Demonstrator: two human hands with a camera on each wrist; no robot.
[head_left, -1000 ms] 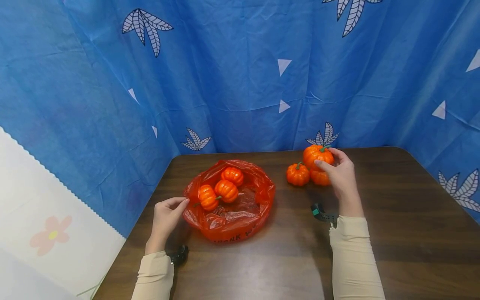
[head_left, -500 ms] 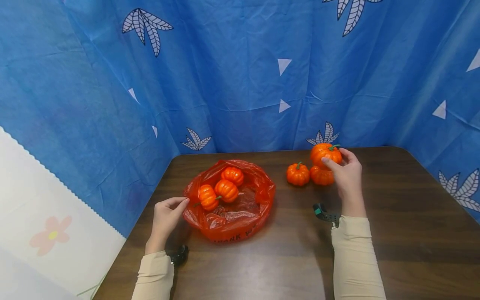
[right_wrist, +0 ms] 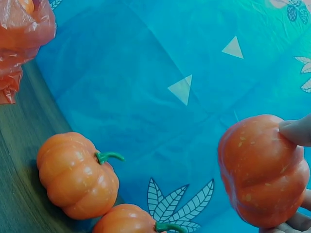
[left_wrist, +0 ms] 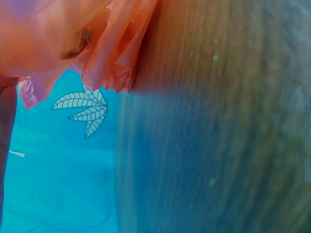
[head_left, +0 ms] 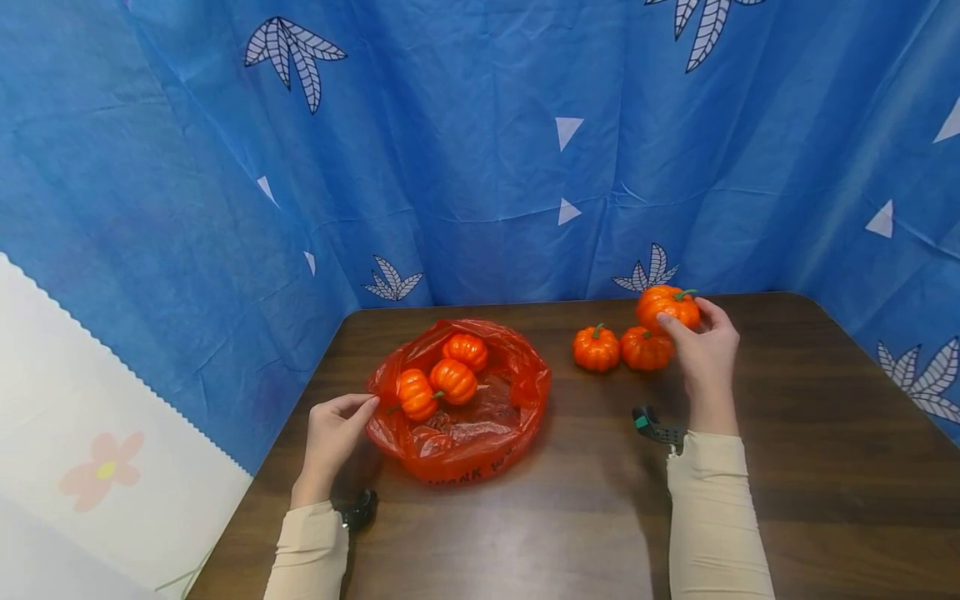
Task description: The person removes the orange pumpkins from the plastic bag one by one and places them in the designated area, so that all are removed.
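At the left side of an open red plastic bag, my left hand pinches the rim between thumb and fingers. Inside the bag lie three small orange pumpkins with ribbed skins. My right hand grips another orange pumpkin by its sides, its green stem upward. In the right wrist view that held pumpkin is apart from the two others. Those two, a left pumpkin and a right pumpkin, sit side by side on the table, just below and left of the held one.
The brown wooden table carries all of this. A blue curtain with leaf and triangle prints hangs behind its back edge. A white cloth with a flower print is at the left. Each wrist wears a black strap device.
My right hand has moved right with the held pumpkin, uncovering more of the right pumpkin on the table. My left hand and the bag have stayed in place.
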